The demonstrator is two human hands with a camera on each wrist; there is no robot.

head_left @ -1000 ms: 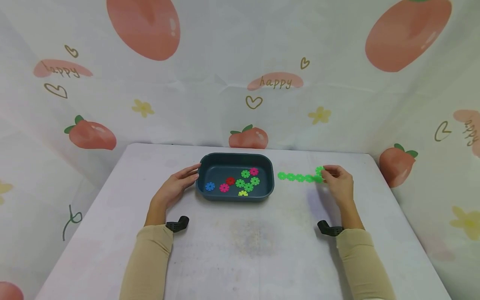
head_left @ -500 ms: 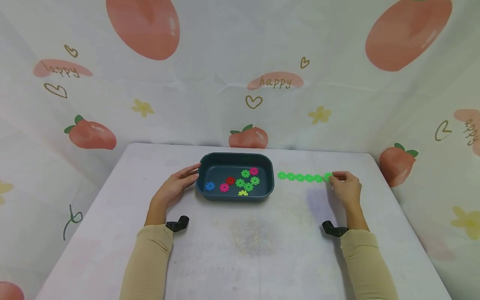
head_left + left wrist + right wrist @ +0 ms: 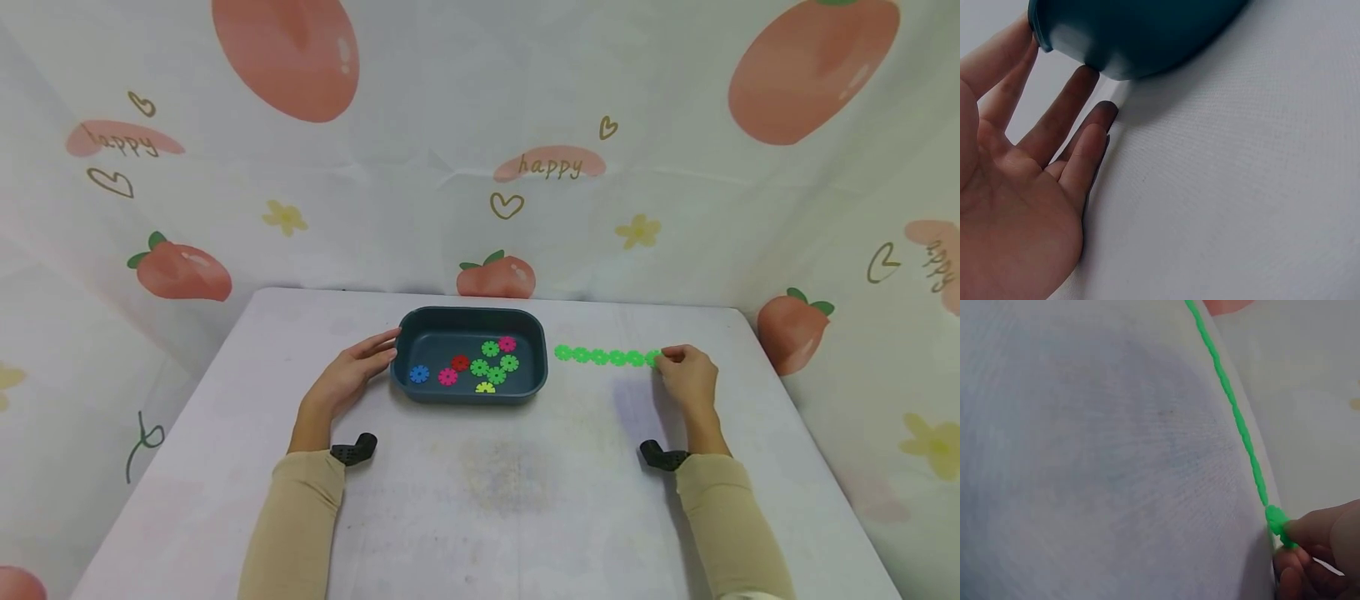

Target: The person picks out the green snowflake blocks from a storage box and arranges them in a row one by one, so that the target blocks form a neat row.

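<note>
A row of green notched plastic discs [image 3: 599, 357] lies on the table to the right of a dark teal bin [image 3: 408, 393]. At the row's right end my right hand [image 3: 692, 379] pinches a green disc [image 3: 1277, 519] between thumb and fingers. In the right wrist view that disc is tilted against the end of the row; whether it is in line cannot be told. My left hand [image 3: 343, 383] rests its fairly straight fingertips on the left side of the bin, as the left wrist view also shows.
Inside the bin lie several green discs [image 3: 497, 375], a blue disc [image 3: 419, 374], a red disc [image 3: 460, 363], two pink discs [image 3: 447, 377] and a yellow disc [image 3: 485, 387]. A printed cloth [image 3: 420, 192] hangs behind the white table [image 3: 510, 533].
My right hand has carried its green disc rightward from above the row and down to the row's right end, then slightly back left. My left hand and the bin keep their places.
</note>
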